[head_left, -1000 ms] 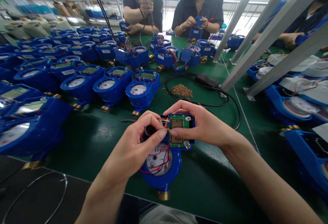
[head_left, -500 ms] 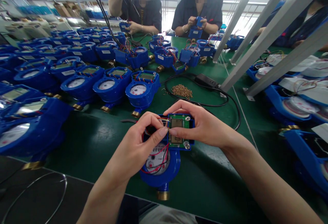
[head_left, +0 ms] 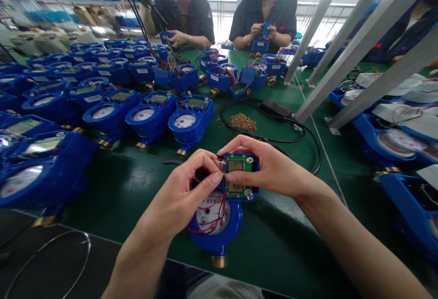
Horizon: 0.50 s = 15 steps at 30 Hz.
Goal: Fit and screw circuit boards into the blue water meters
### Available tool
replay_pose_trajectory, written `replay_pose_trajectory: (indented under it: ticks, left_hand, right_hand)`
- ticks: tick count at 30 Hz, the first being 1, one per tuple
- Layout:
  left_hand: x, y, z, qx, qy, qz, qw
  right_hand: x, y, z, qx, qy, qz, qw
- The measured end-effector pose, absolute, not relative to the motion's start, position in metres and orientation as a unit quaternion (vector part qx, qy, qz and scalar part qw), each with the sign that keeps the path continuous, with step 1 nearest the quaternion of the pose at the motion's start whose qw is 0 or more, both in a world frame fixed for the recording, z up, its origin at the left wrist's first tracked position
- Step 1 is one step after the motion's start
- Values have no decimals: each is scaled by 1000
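A blue water meter (head_left: 234, 224) with a round white dial and a brass end stands at the table's near edge, right before me. Over its upper part, my right hand (head_left: 277, 167) is closed around a green circuit board (head_left: 243, 189) with a small grey display, seated in a blue case. Its thumb lies across the display. My left hand (head_left: 181, 192) pinches thin coloured wires (head_left: 219, 162) at the board's left edge, thumb tip close to the right thumb. The exact wire between the fingertips is partly hidden. Red and black wires (head_left: 224, 203) loop over the dial.
Rows of blue meters (head_left: 143, 114) fill the left side. A pile of small brass screws (head_left: 242, 122) and a black power strip (head_left: 275, 107) with cable lie beyond my hands. Grey metal posts (head_left: 321, 48) and open meters (head_left: 393, 139) stand right. Two co-workers sit opposite.
My hands keep nearly the same hold on the board and wires. Across the table, a co-worker's hand with a corded tool has moved left and down, its tip now at a blue part.
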<state>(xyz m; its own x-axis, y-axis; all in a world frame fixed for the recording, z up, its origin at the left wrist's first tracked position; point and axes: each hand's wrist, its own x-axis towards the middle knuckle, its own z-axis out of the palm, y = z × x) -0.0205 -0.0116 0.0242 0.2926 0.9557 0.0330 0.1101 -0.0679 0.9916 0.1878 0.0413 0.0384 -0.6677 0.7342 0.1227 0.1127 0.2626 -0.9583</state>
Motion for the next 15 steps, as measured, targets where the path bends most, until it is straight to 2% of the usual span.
replay_pose_trajectory:
  ticks: [15]
  left_hand:
    - [-18,-16,24,630,448,406,487]
  right_hand:
    - [188,39,37,-307,-731,537,288]
